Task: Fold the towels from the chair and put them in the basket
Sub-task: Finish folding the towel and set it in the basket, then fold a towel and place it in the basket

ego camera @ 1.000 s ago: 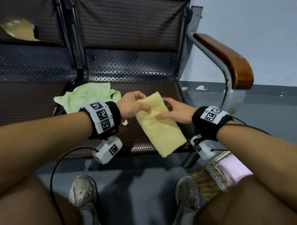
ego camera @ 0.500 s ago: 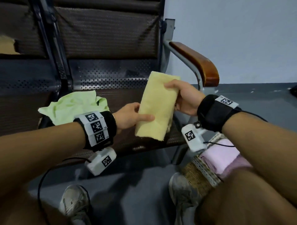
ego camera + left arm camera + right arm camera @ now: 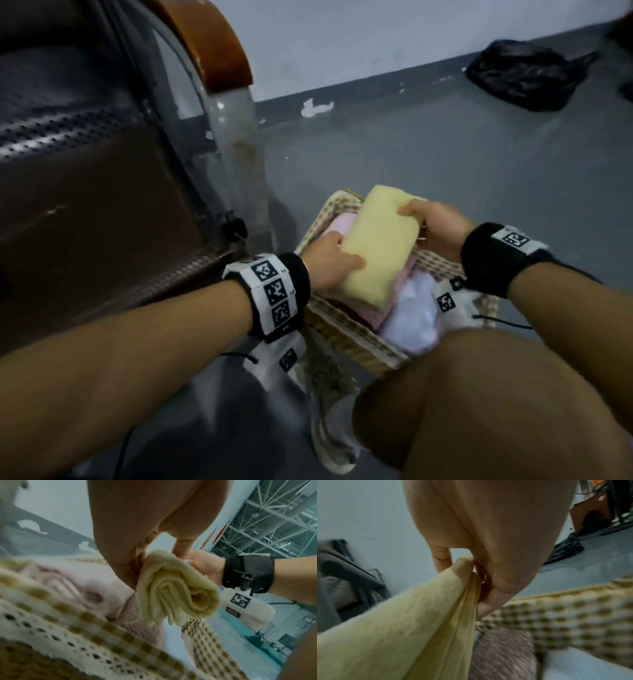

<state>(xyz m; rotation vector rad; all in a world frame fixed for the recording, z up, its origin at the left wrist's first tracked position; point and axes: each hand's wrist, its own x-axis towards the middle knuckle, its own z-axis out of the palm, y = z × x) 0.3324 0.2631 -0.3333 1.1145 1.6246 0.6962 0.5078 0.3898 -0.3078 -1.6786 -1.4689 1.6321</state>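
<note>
Dim, flat indoor light with soft shadows; the head view is smeared by motion blur — the black bag [image 3: 524,73] and chair seat [image 3: 85,192] lack sharp edges; both wrist views bend straight lines at their borders; the basket [image 3: 89,635] weave close to the lens is blurred; faint glare on the seat's perforated metal.

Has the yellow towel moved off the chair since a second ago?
Yes. The yellow towel, gripped by left hand and right hand, has gone right, past the chair's wooden armrest, and now sits over the basket.
</note>
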